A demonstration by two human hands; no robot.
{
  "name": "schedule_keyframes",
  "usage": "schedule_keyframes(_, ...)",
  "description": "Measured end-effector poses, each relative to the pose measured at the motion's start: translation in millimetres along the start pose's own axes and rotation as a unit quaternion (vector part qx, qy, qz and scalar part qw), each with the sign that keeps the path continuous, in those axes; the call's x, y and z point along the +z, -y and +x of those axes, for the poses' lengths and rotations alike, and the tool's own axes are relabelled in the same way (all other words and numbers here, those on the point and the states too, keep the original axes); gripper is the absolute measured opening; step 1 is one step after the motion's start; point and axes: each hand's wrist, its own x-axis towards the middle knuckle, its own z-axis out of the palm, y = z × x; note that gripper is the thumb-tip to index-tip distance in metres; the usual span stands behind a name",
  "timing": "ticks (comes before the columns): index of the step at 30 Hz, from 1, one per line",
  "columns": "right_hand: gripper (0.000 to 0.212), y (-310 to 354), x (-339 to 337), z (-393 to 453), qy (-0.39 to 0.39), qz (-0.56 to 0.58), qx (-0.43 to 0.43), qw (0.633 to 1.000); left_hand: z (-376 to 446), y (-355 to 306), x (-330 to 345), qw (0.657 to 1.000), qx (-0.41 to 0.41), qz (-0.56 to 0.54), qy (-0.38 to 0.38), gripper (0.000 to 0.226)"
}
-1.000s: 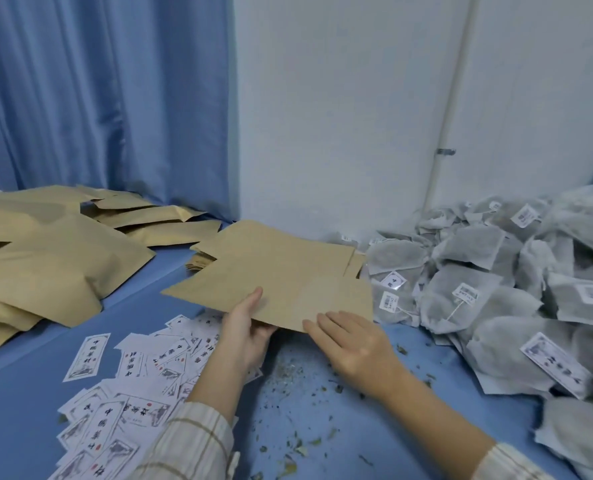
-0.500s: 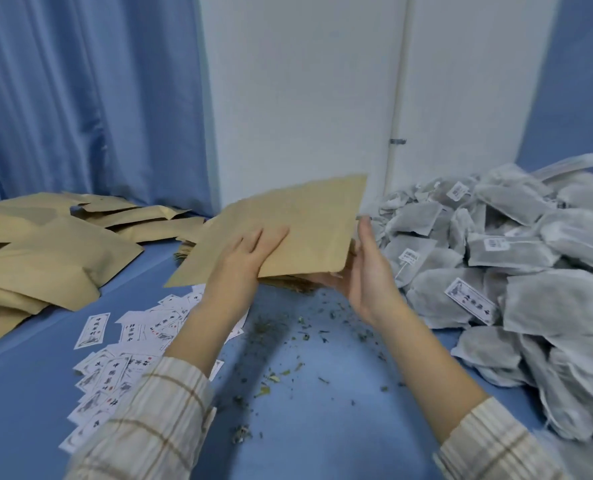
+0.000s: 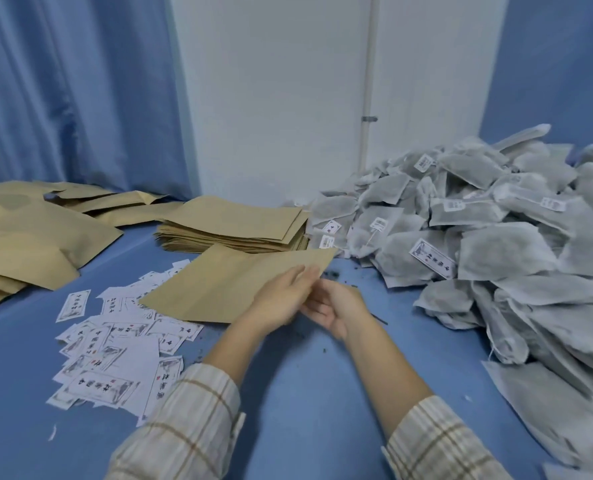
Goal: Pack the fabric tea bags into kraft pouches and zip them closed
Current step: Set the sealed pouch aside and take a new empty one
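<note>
I hold one flat kraft pouch [image 3: 229,285] low over the blue table [image 3: 305,393], in front of me. My left hand [image 3: 281,299] lies on top of the pouch's right end, fingers over the paper near its edge. My right hand [image 3: 336,306] is under that same end, palm up, fingers curled beneath the pouch. A stack of empty kraft pouches [image 3: 239,223] lies just behind. A big heap of grey fabric tea bags [image 3: 496,244] with white tags fills the right side.
Filled kraft pouches [image 3: 38,237] lie piled at the left. Loose printed paper labels [image 3: 115,341] are scattered at front left. Tea crumbs [image 3: 333,275] dot the table near my hands. A white wall and blue curtains stand behind.
The pouch came off the stack, was raised and tilted, and is now lowered toward me over the table. Both hands shifted to its right end. The view swung right.
</note>
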Motion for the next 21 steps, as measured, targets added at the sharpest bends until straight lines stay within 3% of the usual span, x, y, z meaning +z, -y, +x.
schedule_keyframes(1, 0.011, -1, -2, -1, 0.007, 0.001, 0.006, 1.0, 2, 0, 8, 0.999, -0.019, -0.001, -0.039, 0.039)
schedule_keyframes(3, 0.014, -1, -6, -2, 0.004, -0.027, 0.007, 1.0, 4, 6, 23, 0.996, -0.04, -0.015, -0.08, 0.03)
schedule_keyframes(8, 0.011, -2, -13, 5, -0.055, -0.093, -0.015, 0.994, -1, 19, 45, 0.991, -0.053, -0.016, -0.121, 0.029)
schedule_keyframes(15, 0.001, -10, -19, 12, -0.007, 0.046, 0.005, 0.999, -7, 22, 45, 0.984, 0.023, -0.019, -0.175, 0.028)
schedule_keyframes(18, 0.005, -15, -18, 12, 0.039, 0.095, 0.01, 0.995, -7, 20, 44, 0.976, 0.036, -0.052, -0.209, 0.022)
schedule_keyframes(21, 0.008, -18, -16, 12, 0.075, 0.111, 0.014, 0.991, -8, 20, 41, 0.969, 0.06, -0.009, -0.238, 0.018)
